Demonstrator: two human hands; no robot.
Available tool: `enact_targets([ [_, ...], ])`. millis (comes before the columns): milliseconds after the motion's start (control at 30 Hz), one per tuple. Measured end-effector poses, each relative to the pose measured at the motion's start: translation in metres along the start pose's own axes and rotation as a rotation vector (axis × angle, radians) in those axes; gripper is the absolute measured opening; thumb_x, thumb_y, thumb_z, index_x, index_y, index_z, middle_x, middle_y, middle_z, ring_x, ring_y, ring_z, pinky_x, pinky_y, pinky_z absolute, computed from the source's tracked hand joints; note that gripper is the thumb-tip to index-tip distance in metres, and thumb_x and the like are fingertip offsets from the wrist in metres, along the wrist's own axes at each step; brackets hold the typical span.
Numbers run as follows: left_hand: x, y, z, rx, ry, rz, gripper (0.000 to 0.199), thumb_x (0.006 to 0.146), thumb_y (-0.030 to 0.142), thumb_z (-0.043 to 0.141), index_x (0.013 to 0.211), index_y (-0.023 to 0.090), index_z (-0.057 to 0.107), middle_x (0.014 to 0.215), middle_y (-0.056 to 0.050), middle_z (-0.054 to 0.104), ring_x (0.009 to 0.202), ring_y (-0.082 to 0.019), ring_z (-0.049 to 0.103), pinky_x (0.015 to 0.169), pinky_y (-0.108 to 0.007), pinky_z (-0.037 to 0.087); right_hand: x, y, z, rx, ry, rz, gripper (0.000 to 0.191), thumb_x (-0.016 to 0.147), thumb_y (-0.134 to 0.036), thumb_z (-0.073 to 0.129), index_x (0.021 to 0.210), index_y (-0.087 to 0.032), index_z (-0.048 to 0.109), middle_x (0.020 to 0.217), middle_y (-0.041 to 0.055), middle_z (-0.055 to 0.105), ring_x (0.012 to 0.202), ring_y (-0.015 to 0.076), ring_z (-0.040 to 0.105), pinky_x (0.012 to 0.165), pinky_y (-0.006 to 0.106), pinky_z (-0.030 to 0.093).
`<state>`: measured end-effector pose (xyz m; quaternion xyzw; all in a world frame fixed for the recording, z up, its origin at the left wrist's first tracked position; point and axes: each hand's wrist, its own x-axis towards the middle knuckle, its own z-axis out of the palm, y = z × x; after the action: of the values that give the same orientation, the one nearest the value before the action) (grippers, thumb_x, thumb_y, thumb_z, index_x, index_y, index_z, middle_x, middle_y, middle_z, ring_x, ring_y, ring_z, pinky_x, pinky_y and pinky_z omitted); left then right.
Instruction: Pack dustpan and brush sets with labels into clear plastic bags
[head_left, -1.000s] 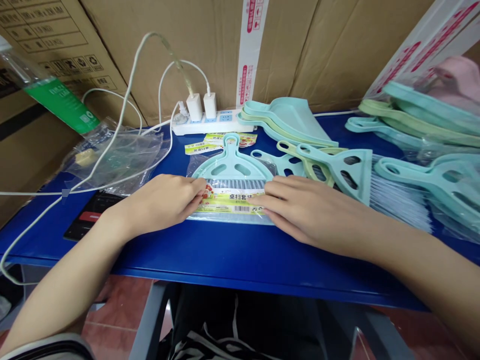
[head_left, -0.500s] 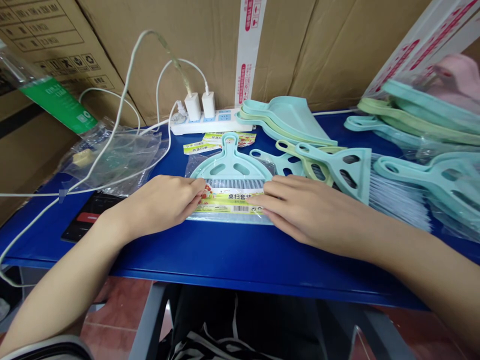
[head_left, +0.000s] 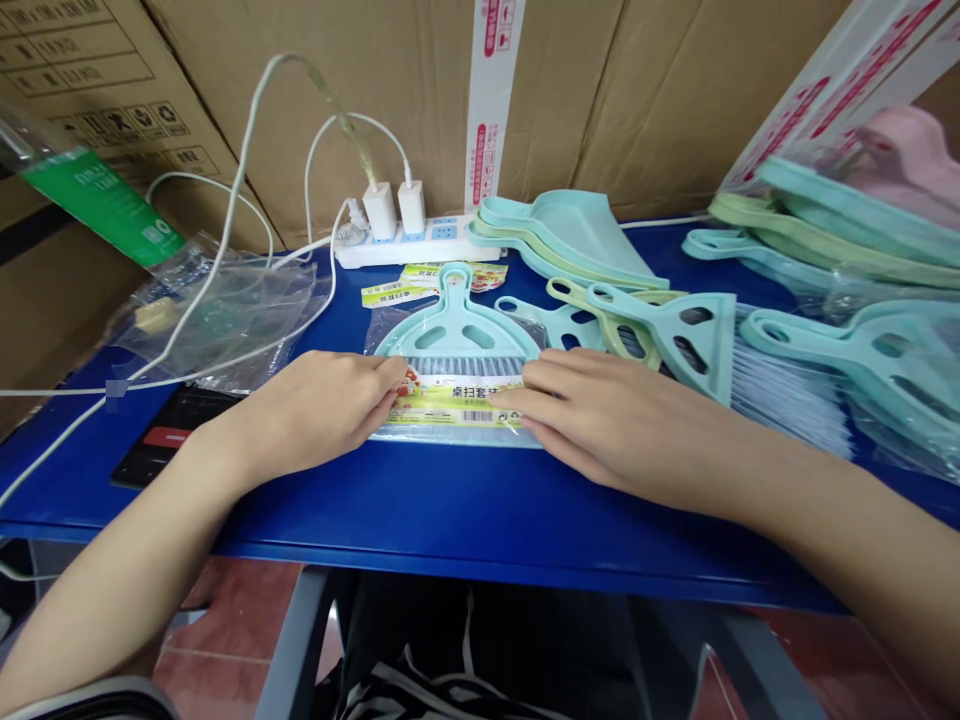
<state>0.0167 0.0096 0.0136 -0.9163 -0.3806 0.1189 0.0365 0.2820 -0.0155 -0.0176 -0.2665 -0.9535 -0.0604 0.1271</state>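
Observation:
A light-blue brush and dustpan set (head_left: 457, 335) lies flat in a clear bag on the blue table, its handle pointing away from me. Across its lower half runs a yellow and white printed label (head_left: 465, 400). My left hand (head_left: 334, 405) is closed on the left edge of the bagged set, fingertips at the label's end. On the right edge my right hand (head_left: 592, 415) is closed too, with its index finger stretched over the label. The thumbs are mostly hidden.
Loose brushes (head_left: 694, 335) and stacked dustpans (head_left: 585, 235) lie behind and right. Bagged sets (head_left: 885, 350) fill the far right. A power strip (head_left: 427, 242) with cables, spare labels (head_left: 397, 292), plastic bags (head_left: 225, 300), a black phone-like object (head_left: 169, 435) and a green-labelled bottle (head_left: 105, 205) are around.
The whole view has shifted slightly, so things sit a little further left. Both hands keep the same hold on the bagged set.

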Motion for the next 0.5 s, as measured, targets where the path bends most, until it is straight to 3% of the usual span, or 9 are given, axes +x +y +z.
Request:
enact_targets([
  [500, -0.0011, -0.0007, 0.002, -0.004, 0.011, 0.007, 0.027, 0.101, 0.027, 0.03, 0.088, 0.02, 0.052, 0.081, -0.005, 0.07, 0.064, -0.021, 0.065, 0.058, -0.032, 0.039, -0.0004, 0.0007, -0.0001, -0.001, 0.01, -0.005, 0.029, 0.097, -0.012, 0.04, 0.096, -0.014, 0.069, 0.082, 0.0081, 0.065, 0.077, 0.0224, 0.059, 0.07, 0.036, 0.046],
])
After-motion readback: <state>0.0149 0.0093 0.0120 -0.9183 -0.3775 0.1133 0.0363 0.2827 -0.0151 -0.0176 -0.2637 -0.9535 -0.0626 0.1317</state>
